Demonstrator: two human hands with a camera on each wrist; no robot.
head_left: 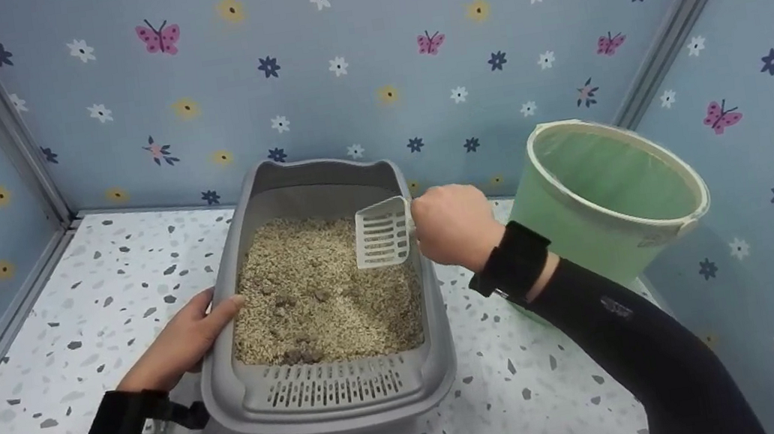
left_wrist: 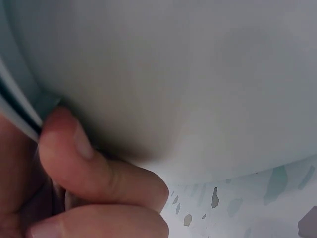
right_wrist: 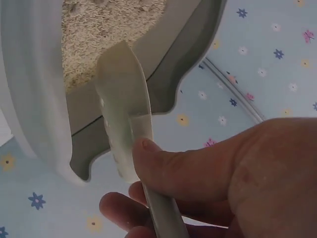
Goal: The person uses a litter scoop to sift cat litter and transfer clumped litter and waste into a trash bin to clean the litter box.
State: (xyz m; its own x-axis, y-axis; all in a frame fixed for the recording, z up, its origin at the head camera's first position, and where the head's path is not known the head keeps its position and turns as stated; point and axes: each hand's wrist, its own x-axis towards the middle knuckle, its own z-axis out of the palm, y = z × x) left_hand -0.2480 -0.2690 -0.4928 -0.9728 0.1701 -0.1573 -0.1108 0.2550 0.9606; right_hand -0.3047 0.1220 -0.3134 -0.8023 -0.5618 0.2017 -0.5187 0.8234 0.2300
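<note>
A grey litter box (head_left: 338, 409) stands on the table, filled with tan pellet litter (head_left: 303, 266). Dark clumps (head_left: 304, 351) lie in the litter near the front and left. My left hand (head_left: 181, 340) grips the box's left rim, thumb over the edge; in the left wrist view its curled fingers (left_wrist: 106, 183) are under the rim against the outer wall. In my right hand (head_left: 456, 226) is a white slotted litter scoop (head_left: 382, 236), held by its handle above the right side of the box. The right wrist view shows my thumb pressed along the scoop handle (right_wrist: 163, 213).
To the right stands a pale green bucket (head_left: 586, 234) with a white rim, tilted in view, partly behind my right forearm. Blue flowered panels (head_left: 348, 48) close in the back and both sides. The speckled white tabletop (head_left: 156, 242) lies around the box.
</note>
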